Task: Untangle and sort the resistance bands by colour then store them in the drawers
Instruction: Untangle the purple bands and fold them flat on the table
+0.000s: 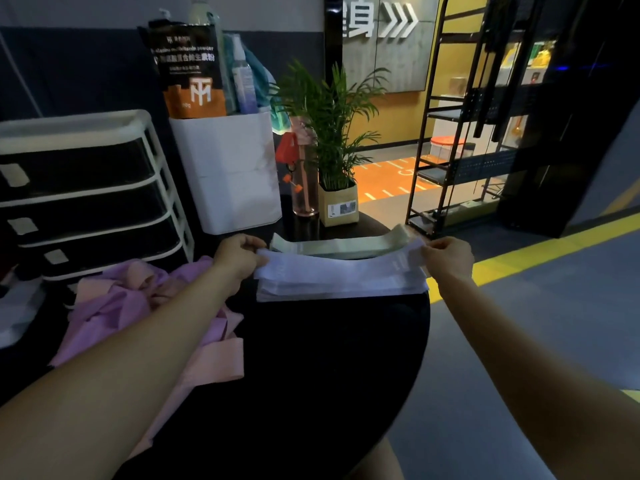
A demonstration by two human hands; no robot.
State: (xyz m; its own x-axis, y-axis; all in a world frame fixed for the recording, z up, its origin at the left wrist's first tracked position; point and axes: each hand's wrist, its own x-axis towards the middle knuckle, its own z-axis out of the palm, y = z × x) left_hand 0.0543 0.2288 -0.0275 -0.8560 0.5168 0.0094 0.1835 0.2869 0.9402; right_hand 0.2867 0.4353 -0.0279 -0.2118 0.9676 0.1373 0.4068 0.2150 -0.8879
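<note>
Both hands stretch one pale lilac flat resistance band (341, 268) over a stack of like bands (341, 291) on the round black table (311, 358) — left hand (239, 259) pinching one end, right hand (448, 258) the other — with a tangled pink and purple heap (138, 306) lying beside the white-framed black drawer unit (86, 199).

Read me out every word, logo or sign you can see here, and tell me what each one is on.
"multivitamin powder": black and orange pouch; the letters before it are blurred.
"TM" monogram logo: same pouch, on the orange part.
Chinese characters on the pouch: too blurred to read.
">>>" chevrons with a partly cut-off Chinese character: wall sign.
Planter label, spray bottle, print on the white band: too small to read.
</note>
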